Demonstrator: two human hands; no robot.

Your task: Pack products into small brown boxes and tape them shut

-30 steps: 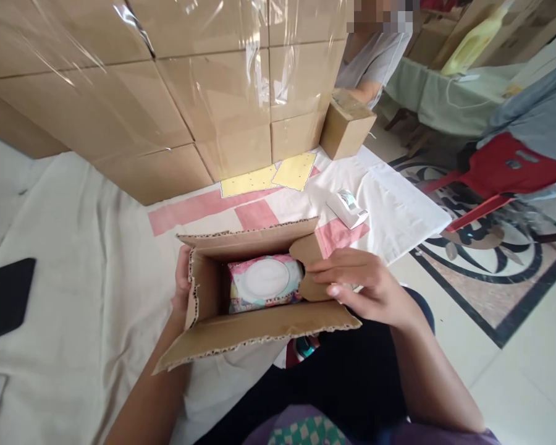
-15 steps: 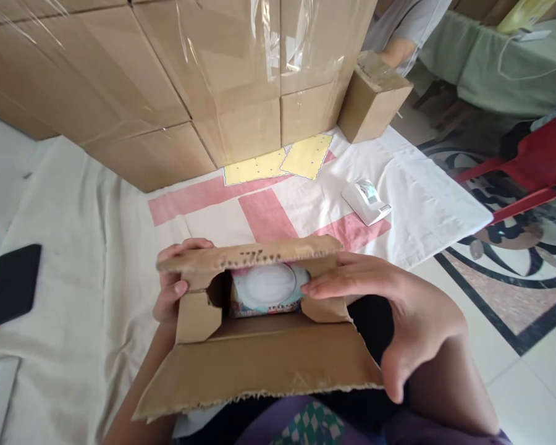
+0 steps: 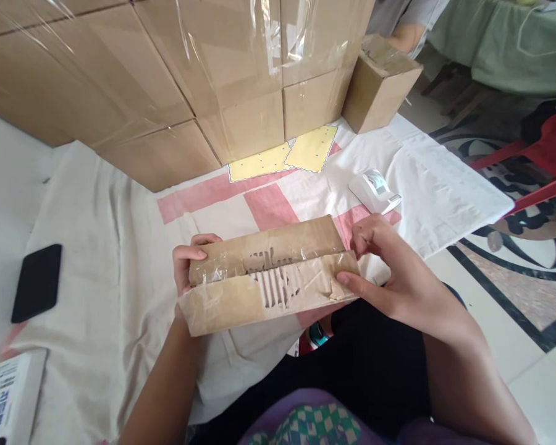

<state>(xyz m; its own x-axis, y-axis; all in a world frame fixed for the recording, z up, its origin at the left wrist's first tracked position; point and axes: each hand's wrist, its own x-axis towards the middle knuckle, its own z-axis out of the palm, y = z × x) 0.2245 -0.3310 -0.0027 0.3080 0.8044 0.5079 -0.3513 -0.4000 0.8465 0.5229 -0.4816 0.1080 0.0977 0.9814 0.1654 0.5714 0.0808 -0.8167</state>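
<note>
A cardboard box is held between my hands above the cloth, its torn top flaps folded inward and nearly meeting. Torn paper and bare corrugation show along the flap edges. My left hand wraps around the left end, thumb over the top edge. At the right end, my right hand presses its thumb on the near flap, with its fingers curled at the far right corner. The box's contents are hidden under the flaps.
Taped cardboard boxes form a wall behind. Another box stands near a person's arm. On the cloth lie yellow sheets, a white device, a black tablet-like object and a white printed box.
Both flaps have been folded down, covering the white-lidded pack that showed inside. My right hand has gone from reaching over the opening to gripping the right end.
</note>
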